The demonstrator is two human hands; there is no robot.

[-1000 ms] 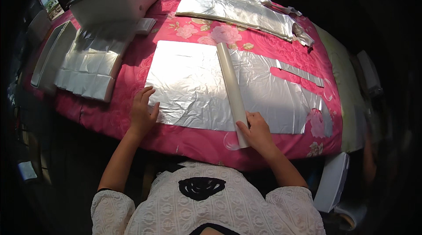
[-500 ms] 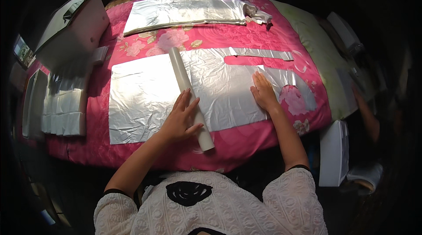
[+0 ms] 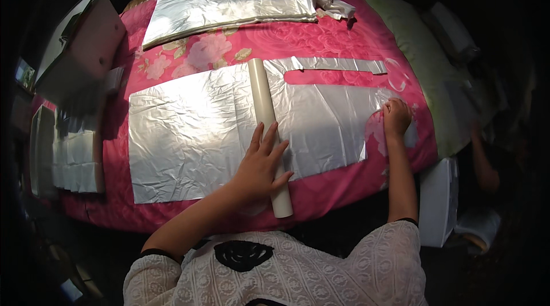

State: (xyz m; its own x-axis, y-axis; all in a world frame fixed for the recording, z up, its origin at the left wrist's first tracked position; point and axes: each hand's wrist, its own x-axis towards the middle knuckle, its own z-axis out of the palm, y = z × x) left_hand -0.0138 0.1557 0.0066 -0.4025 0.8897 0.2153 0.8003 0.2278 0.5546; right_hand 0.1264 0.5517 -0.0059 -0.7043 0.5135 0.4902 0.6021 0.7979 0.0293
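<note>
A whitish plastic carrier bag [image 3: 183, 128] lies flat on the pink flowered cover [image 3: 338, 188], its cut-out handle end toward the right. Across the bag rests a pale smooth tube [image 3: 262, 88], its near end past the bag's near edge. My left hand [image 3: 262, 163] lies on the tube with fingers spread, not wrapped round it. At the bag's handle end, my right hand [image 3: 397, 116] is closed on the crumpled plastic; its fingertips are partly hidden.
Beyond the bag lies a stack of similar flat bags [image 3: 229, 11]. To the left stand a white box [image 3: 94, 45] and several white packs [image 3: 77, 157]. A pale green cover [image 3: 395, 36] borders the right, with a white container [image 3: 438, 203] below it and another person's arm [image 3: 484, 160].
The tube has moved right along the bag under my left hand and stands a little more upright. My right hand has gone from lying flat mid-bag to closing on its handle end.
</note>
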